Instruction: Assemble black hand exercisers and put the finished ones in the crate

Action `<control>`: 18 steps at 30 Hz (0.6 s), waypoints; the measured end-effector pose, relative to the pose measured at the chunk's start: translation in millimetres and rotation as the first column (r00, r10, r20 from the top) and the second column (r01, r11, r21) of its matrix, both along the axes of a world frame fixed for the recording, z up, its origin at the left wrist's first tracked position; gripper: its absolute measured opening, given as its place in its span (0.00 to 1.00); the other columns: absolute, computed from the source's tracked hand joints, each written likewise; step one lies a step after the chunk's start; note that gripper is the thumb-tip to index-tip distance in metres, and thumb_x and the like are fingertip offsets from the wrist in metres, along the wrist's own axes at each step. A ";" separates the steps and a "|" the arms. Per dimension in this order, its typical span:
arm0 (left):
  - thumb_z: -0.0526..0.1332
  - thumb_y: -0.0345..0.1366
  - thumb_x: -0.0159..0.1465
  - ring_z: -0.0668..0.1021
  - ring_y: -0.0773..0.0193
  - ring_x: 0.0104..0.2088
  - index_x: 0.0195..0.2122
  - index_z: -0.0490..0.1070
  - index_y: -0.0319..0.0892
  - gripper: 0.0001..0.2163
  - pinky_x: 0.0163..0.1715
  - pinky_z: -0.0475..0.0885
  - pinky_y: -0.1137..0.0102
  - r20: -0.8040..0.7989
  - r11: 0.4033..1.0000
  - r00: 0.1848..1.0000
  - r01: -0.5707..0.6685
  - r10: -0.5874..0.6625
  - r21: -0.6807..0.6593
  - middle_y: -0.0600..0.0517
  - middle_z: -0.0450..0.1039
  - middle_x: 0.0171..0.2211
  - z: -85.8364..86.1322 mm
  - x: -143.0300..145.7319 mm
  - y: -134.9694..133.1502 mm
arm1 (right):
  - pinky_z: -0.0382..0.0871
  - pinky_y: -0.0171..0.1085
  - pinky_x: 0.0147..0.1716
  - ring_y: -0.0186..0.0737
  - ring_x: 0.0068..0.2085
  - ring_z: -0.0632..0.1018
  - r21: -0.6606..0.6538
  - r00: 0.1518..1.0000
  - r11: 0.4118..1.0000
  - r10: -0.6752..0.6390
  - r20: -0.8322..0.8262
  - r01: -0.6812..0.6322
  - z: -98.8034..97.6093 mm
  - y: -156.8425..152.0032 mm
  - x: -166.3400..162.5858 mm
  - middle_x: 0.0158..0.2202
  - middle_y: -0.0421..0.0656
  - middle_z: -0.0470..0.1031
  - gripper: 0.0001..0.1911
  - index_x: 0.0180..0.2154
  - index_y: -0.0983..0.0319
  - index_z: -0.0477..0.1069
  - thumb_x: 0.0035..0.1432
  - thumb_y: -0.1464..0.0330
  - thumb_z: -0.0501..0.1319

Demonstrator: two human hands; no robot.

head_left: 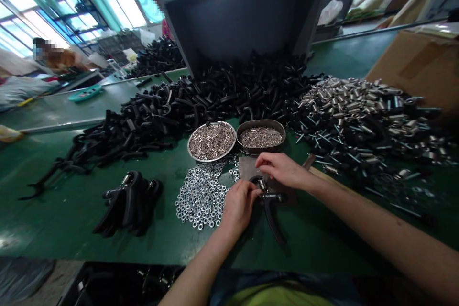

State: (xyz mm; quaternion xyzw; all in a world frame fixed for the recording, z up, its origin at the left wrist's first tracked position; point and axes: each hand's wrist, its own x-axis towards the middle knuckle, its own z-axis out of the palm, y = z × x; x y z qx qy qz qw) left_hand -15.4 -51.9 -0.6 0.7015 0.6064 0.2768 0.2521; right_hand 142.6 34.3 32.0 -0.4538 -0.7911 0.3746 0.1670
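My left hand [238, 205] is closed on a black hand grip strengthener [273, 222] with a metal coil spring near its top. One curved handle of it points toward me. Just above the spring, my right hand [281, 169] is pinched; a tiny thin piece seems to show at its fingertips, too small to name surely. Beneath both hands lies a flat metal plate [247, 165]. Loose hex nuts [202, 196] are spread beside my left hand. Beyond the hands stand a round dish [193, 157] of small metal pins and an oval tin [261, 149] of tiny metal parts.
Black handles [158, 110] are heaped across the back, before a tipped grey bin [244, 19]. Springs and screw parts [344, 110] pile up at right, near a cardboard box [419, 62]. Several assembled grips [131, 201] stand at left. Two people are in the background.
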 end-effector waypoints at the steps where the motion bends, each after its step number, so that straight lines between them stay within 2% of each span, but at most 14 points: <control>1: 0.60 0.31 0.61 0.73 0.65 0.32 0.29 0.69 0.40 0.03 0.33 0.67 0.72 0.004 1.000 1.000 -0.006 0.006 -0.003 0.52 0.71 0.29 0.1 0.2 0.3 | 0.62 0.31 0.31 0.32 0.30 0.73 0.012 1.000 1.000 -0.001 0.015 0.000 -3.3 -3.0 4.1 0.30 0.39 0.75 0.08 0.36 0.62 0.71 0.55 0.73 0.55; 5: 0.58 0.31 0.62 0.73 0.64 0.31 0.29 0.68 0.41 0.04 0.33 0.67 0.71 -0.054 0.999 0.998 0.019 -0.017 0.029 0.52 0.71 0.29 -1.3 -0.8 0.7 | 0.62 0.31 0.32 0.34 0.33 0.74 0.072 0.992 0.996 0.044 0.120 -0.053 -12.5 -2.8 7.6 0.31 0.40 0.75 0.09 0.39 0.62 0.67 0.55 0.73 0.54; 10: 0.56 0.32 0.64 0.73 0.62 0.33 0.31 0.68 0.41 0.05 0.34 0.70 0.68 -0.300 0.971 0.951 0.144 -0.082 0.192 0.50 0.70 0.31 -5.2 -0.4 -2.1 | 0.61 0.34 0.32 0.39 0.34 0.75 0.128 0.969 0.983 0.098 0.225 -0.129 -5.1 -4.0 -6.2 0.32 0.43 0.75 0.11 0.40 0.62 0.68 0.54 0.75 0.54; 12: 0.54 0.31 0.65 0.73 0.61 0.35 0.34 0.68 0.41 0.05 0.35 0.70 0.67 -0.415 0.945 0.902 0.232 -0.121 0.229 0.48 0.71 0.33 -5.1 0.5 -2.8 | 0.62 0.35 0.34 0.43 0.37 0.76 0.186 0.920 0.956 0.146 0.364 -0.225 2.6 -10.1 -15.7 0.35 0.47 0.76 0.11 0.41 0.63 0.68 0.53 0.74 0.56; 15: 0.52 0.30 0.65 0.73 0.61 0.36 0.36 0.68 0.41 0.06 0.36 0.71 0.67 -0.530 0.912 0.826 0.349 -0.191 0.216 0.47 0.71 0.34 -4.0 -0.5 -2.1 | 0.63 0.37 0.35 0.47 0.40 0.76 0.219 0.820 0.912 0.182 0.543 -0.348 10.8 -17.6 -23.8 0.37 0.50 0.76 0.12 0.42 0.64 0.68 0.54 0.72 0.57; 18: 0.54 0.34 0.65 0.73 0.62 0.34 0.33 0.68 0.41 0.06 0.34 0.71 0.68 -0.543 0.920 0.823 0.326 -0.165 0.216 0.49 0.70 0.32 -3.4 -4.3 -1.2 | 0.65 0.38 0.36 0.46 0.41 0.76 0.245 0.848 0.924 0.131 0.514 -0.292 10.1 -19.7 -9.4 0.38 0.49 0.76 0.12 0.45 0.63 0.67 0.58 0.69 0.56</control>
